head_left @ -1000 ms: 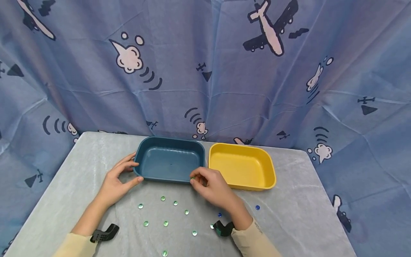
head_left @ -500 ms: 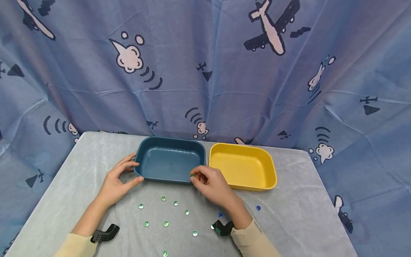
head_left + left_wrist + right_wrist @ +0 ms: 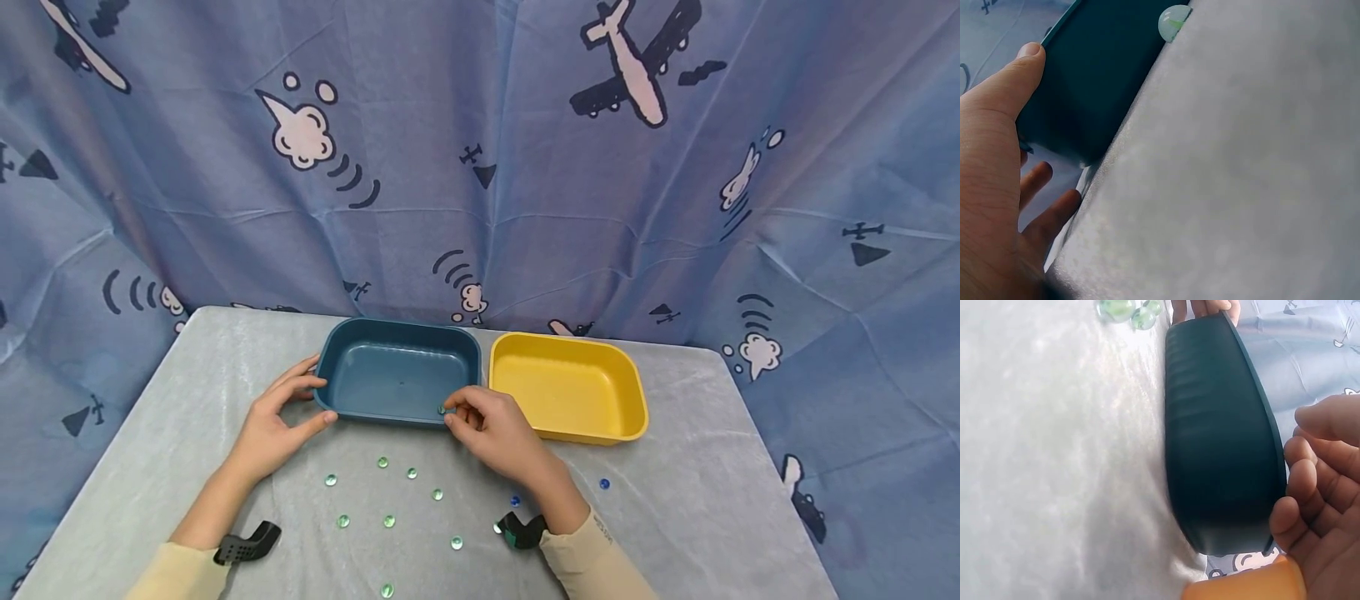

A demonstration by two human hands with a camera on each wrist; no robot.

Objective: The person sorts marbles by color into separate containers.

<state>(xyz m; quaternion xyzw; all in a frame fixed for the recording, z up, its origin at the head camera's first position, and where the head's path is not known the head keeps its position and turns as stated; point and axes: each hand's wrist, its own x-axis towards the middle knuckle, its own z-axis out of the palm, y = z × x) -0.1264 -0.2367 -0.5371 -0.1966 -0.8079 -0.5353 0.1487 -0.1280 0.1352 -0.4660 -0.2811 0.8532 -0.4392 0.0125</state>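
Observation:
My left hand [image 3: 272,425] holds the left end of a dark blue plastic bin [image 3: 405,417], thumb at the near corner and a fingertip over the left rim. In the left wrist view the thumb [image 3: 1027,62] touches the bin's rim. My right hand [image 3: 498,429] is over the bin's near right corner, its fingers bent, thumb and index finger slightly apart. A small green glass bead [image 3: 442,409] shows just left of those fingertips, over the bin. The right wrist view shows no bead at the bent fingers [image 3: 1300,478].
A yellow bin [image 3: 570,433] stands right of the blue one. Several green glass beads [image 3: 389,522] lie scattered on the grey cloth [image 3: 660,533] in front. Two blue beads [image 3: 604,483] lie further right. A patterned curtain [image 3: 420,167] hangs behind the table.
The green bead has moved from between my right fingertips to just left of them, apparently let go. My left hand and both bins stay in place.

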